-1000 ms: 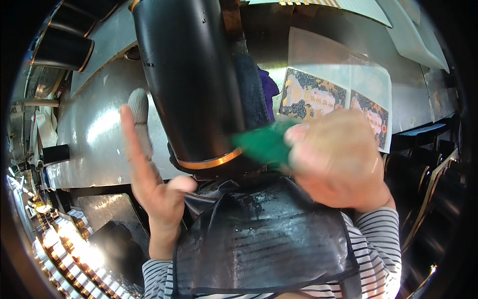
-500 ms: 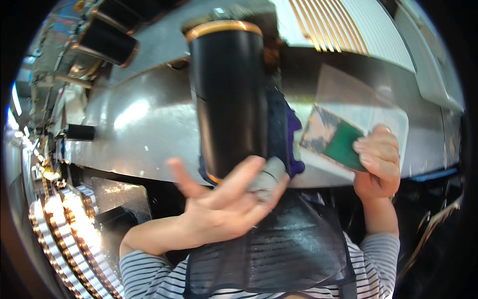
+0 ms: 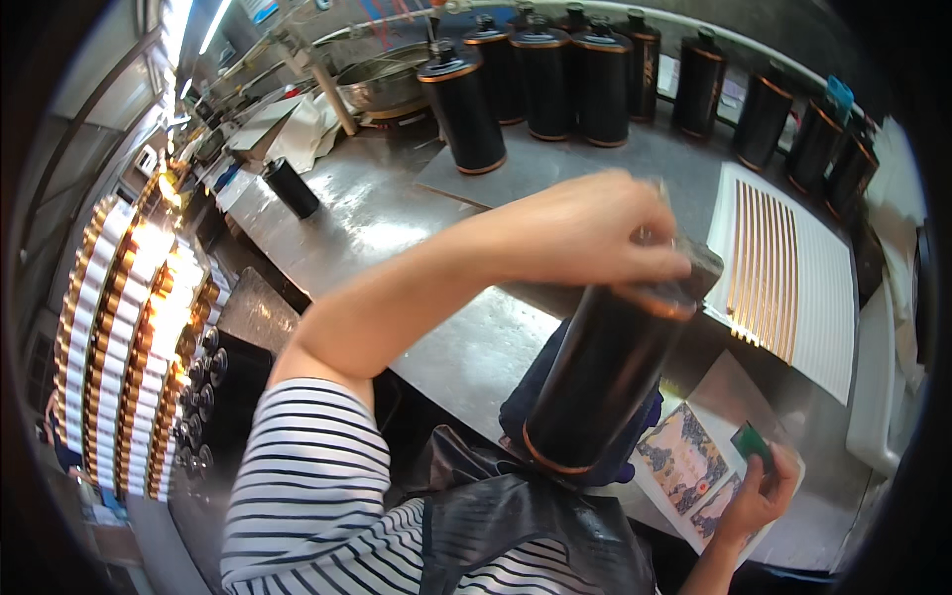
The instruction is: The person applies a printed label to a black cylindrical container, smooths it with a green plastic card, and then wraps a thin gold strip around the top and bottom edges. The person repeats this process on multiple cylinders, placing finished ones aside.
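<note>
A large black bottle (image 3: 610, 377) with copper-coloured rims lies at a slant on a dark blue cloth (image 3: 535, 372), its base toward my apron. My left hand (image 3: 620, 228) reaches across to its top end, fingers closed around the neck, which they mostly hide. My right hand (image 3: 764, 491) grips a small flat green scraper (image 3: 751, 444) between thumb and fingers. Beside that hand, patterned label sheets (image 3: 684, 456) lie on a white backing. A grey block (image 3: 702, 268) sits by the bottle's top, partly covered by my left hand.
Several black bottles (image 3: 540, 79) stand along the back of the metal table (image 3: 387, 307). A white sheet with copper strips (image 3: 769, 263) lies at the right, near a white tray (image 3: 878, 397). A small black cylinder (image 3: 291, 188) stands far left; rows of white-and-gold pieces (image 3: 129, 347) are left.
The view has tilted toward the back of the table. My left hand has gone from the bottle's lower end to its neck. My right hand still holds the green scraper, and more label shows.
</note>
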Demonstrator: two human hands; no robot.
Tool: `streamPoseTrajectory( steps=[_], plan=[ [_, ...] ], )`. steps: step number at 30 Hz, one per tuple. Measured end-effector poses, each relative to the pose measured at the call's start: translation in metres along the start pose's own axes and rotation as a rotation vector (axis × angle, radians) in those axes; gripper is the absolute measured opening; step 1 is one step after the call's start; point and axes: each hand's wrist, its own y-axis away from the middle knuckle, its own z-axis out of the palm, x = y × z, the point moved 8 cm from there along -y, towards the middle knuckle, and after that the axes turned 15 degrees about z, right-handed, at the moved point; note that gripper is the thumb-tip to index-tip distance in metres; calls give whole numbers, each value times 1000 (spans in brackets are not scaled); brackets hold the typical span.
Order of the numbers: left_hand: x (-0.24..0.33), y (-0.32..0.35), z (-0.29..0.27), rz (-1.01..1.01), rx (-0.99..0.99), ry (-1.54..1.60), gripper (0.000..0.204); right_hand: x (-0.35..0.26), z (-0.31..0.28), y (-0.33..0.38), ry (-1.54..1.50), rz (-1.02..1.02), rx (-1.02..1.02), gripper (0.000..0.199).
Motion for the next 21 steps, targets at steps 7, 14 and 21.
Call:
streamPoseTrajectory(
  steps=[7, 14, 21],
  plan=[
    [14, 63, -143, 84, 565, -218, 20, -10, -1, -17, 38, 83, 108, 17],
    [-94, 17, -153, 122, 591, -759, 28, -33, 2, -8, 135, 30, 130, 17],
    [-99, 59, -146, 226, 911, -561, 27, -64, 5, -29, 254, 91, 248, 20]
  ],
)
